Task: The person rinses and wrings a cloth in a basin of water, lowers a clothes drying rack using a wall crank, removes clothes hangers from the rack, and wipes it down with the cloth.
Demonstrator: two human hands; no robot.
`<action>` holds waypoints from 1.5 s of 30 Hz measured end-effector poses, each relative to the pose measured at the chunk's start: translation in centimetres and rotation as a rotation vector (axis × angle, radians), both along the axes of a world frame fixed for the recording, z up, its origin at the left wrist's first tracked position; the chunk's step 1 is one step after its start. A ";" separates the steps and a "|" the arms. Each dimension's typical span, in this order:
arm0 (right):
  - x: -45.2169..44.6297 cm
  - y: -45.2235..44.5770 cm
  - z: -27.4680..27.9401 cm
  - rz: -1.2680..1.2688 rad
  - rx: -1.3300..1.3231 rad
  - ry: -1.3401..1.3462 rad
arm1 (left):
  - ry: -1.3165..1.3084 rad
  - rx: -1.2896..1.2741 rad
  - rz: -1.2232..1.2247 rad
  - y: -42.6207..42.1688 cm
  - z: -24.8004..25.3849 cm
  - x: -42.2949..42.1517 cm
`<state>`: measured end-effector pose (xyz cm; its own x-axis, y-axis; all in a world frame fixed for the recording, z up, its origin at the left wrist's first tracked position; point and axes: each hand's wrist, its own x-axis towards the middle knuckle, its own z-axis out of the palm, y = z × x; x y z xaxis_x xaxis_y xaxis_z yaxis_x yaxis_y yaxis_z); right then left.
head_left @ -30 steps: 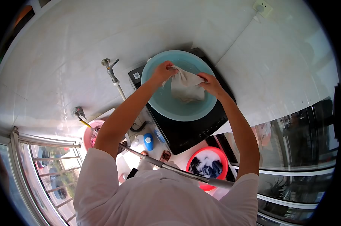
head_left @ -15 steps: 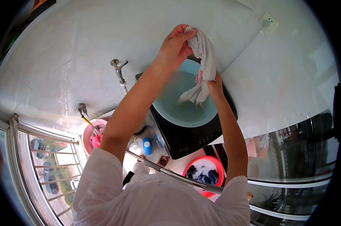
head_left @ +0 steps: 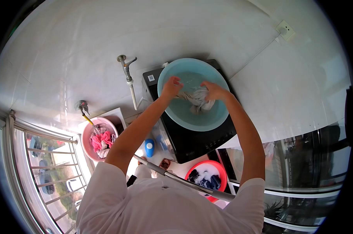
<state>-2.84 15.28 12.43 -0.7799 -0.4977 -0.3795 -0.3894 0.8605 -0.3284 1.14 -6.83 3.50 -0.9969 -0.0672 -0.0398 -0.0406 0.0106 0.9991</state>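
A wet, pale grey cloth garment (head_left: 200, 102) lies bunched and partly twisted in the water of a light blue basin (head_left: 166, 111). My right hand (head_left: 215, 91) grips the cloth at its right side, with the fingers bent around the folds. Over the basin's left part is my left hand (head_left: 171, 88), its fingers curved and apart. A thin end of the cloth reaches close beneath that hand; whether they touch is unclear. The basin rests on a black-topped washing machine (head_left: 188, 150).
A wall tap (head_left: 126, 70) is left of the basin. Lower left, a pink basin (head_left: 87, 150) holds bright pink clothes under another tap (head_left: 83, 106). A red basin (head_left: 222, 171) holds dark clothes and suds. Near it are a blue bottle (head_left: 149, 148) and a metal rail (head_left: 176, 178).
Both hands have come down from above the basin's far rim, and the cloth has gone from hanging stretched to lying bunched in the water. My left hand has let go of its upper end.
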 end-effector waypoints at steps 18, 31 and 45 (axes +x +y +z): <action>4.8 -0.2 18.3 -0.403 -0.479 0.161 | -0.567 1.525 -0.160 12.3 2.5 7.2; -0.1 9.1 1.3 -0.651 -1.365 -0.234 | -0.620 1.618 -0.494 11.2 1.9 0.3; -2.6 1.7 -4.3 -0.767 -1.174 -0.456 | -0.412 0.866 -0.636 8.2 3.1 1.9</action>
<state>-5.44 16.98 8.08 -0.9155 -0.2164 -0.3392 0.3546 -0.0357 -0.9343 3.02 1.35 6.58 -0.7411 0.6525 -0.1579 -0.5993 -0.5369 0.5938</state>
